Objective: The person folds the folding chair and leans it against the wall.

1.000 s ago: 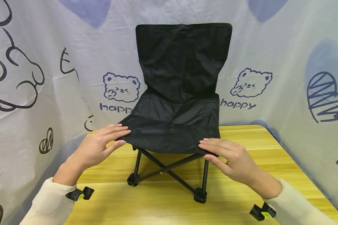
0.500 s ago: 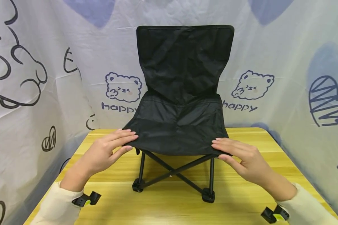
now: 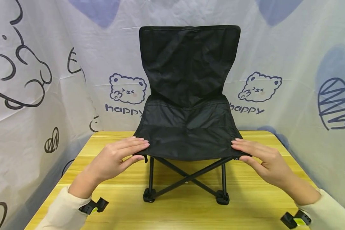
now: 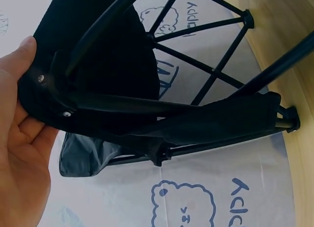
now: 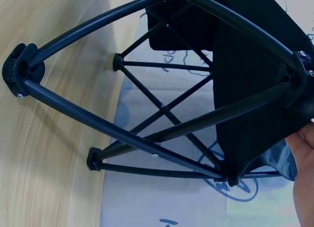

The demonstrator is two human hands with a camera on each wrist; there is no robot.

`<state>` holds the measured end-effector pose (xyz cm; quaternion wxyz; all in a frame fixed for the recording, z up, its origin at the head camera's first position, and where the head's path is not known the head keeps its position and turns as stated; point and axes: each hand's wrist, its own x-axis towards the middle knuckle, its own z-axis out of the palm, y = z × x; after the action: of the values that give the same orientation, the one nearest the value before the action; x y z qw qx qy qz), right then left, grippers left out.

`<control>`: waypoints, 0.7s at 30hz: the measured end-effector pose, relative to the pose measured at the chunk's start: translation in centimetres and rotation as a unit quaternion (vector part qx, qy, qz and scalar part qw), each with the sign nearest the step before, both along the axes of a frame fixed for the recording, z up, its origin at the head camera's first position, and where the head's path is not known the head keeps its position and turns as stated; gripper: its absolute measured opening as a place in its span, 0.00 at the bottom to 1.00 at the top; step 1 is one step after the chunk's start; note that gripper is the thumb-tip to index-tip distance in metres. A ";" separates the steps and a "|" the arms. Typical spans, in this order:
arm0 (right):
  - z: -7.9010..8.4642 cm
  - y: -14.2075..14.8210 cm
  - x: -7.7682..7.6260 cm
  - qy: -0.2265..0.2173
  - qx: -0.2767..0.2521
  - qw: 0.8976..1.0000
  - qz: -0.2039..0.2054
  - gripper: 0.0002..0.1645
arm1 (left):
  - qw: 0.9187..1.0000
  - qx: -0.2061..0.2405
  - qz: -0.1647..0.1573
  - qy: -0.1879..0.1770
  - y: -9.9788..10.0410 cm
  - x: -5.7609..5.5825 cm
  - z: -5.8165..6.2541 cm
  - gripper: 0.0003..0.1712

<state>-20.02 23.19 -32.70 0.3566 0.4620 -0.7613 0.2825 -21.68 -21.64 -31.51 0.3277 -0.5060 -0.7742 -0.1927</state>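
Observation:
A black folding chair (image 3: 187, 64) with a fabric seat (image 3: 187, 143) and crossed tube legs (image 3: 175, 185) stands upright, facing me. My left hand (image 3: 110, 163) holds the seat's front left corner, fingers on top and thumb at the front edge. At the front right corner, my right hand (image 3: 271, 164) holds the fabric the same way. The left wrist view looks under the seat, where two rivets mark the corner (image 4: 54, 97) between thumb and fingers. In the right wrist view only part of the right hand (image 5: 304, 173) shows, beside the seat corner; its thumb is out of sight.
The chair's plastic feet (image 3: 222, 197) rest on a wood-grain table (image 3: 187, 214). A white curtain (image 3: 189, 12) printed with bears and hearts hangs behind and on both sides. A dark cable (image 3: 66, 166) shows at the table's left edge.
My hands have moved farther apart, the right one mostly rightward, and the seat's front edge is wider. The front of the chair has turned more squarely toward me, with its front feet now nearly level.

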 end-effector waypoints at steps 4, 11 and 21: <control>0.0 0.7 -0.3 -0.018 0.007 1.000 0.006 0.30 | 1.000 0.021 -0.017 -0.002 -0.2 -0.3 -0.2 0.25; -0.2 2.1 -0.8 -0.072 0.019 0.997 0.017 0.27 | 0.996 0.035 0.021 -0.080 -1.6 -0.4 -0.6 0.30; -0.6 3.0 -1.1 -0.093 0.015 0.995 0.011 0.26 | 0.992 0.058 -0.007 -0.110 -1.7 -1.1 -0.9 0.26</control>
<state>-21.14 26.23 -33.27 0.2738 0.4472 -0.7904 0.3168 -22.75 -23.34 -32.40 0.2679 -0.4674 -0.7895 -0.2942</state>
